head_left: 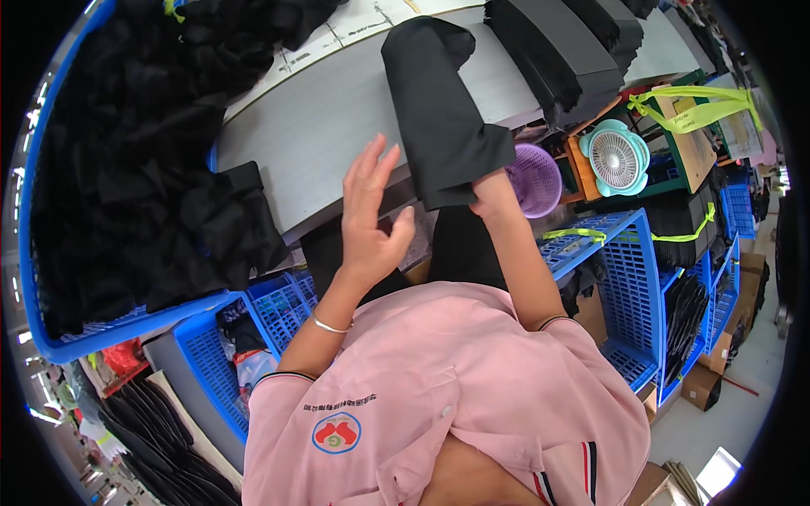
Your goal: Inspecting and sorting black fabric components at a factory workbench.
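Head view: left hand (367, 226) spread, black cloth (439, 118) partly covers right hand (488, 192).

Black cloth (432, 118), purple basket (542, 179)

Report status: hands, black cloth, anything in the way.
Left hand open, empty. Right hand at cloth, fingers hidden. Cloth overhangs table. Stack right of it, clear of hands.

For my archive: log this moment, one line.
left hand: open, empty; right hand: fingers hidden by black fabric; grey worktop: under fabric's end
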`<state>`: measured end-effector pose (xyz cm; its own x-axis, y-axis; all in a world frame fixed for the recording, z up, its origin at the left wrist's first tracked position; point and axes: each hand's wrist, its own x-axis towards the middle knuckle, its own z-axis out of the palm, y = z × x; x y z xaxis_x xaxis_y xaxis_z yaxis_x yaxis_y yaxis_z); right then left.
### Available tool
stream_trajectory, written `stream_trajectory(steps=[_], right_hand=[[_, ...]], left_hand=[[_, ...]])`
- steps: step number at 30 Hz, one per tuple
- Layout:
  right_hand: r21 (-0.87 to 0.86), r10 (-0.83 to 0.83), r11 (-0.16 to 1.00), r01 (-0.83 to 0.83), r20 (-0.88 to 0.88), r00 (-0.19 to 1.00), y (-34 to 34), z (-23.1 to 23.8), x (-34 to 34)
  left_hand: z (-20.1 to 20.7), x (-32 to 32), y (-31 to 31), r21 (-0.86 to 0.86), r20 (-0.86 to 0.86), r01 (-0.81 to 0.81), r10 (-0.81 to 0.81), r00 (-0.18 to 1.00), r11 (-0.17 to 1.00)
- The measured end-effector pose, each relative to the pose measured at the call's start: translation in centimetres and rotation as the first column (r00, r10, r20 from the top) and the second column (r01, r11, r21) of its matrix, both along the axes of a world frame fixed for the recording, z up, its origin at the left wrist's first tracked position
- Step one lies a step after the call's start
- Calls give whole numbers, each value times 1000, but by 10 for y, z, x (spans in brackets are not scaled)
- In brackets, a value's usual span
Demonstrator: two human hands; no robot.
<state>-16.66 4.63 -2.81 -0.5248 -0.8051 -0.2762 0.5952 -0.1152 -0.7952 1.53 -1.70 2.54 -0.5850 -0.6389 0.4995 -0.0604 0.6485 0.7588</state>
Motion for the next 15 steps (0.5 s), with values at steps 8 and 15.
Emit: stream_trajectory(steps=[8, 15], right_hand=[[-213, 52, 977, -8, 205, 977, 1, 9, 6], [-367, 127, 930, -4, 312, 942, 4, 4, 7]], left_hand=[[-4, -41, 15, 85, -65, -209, 215, 975, 974], [-1, -51, 23, 217, -202, -154, 199, 959, 964]])
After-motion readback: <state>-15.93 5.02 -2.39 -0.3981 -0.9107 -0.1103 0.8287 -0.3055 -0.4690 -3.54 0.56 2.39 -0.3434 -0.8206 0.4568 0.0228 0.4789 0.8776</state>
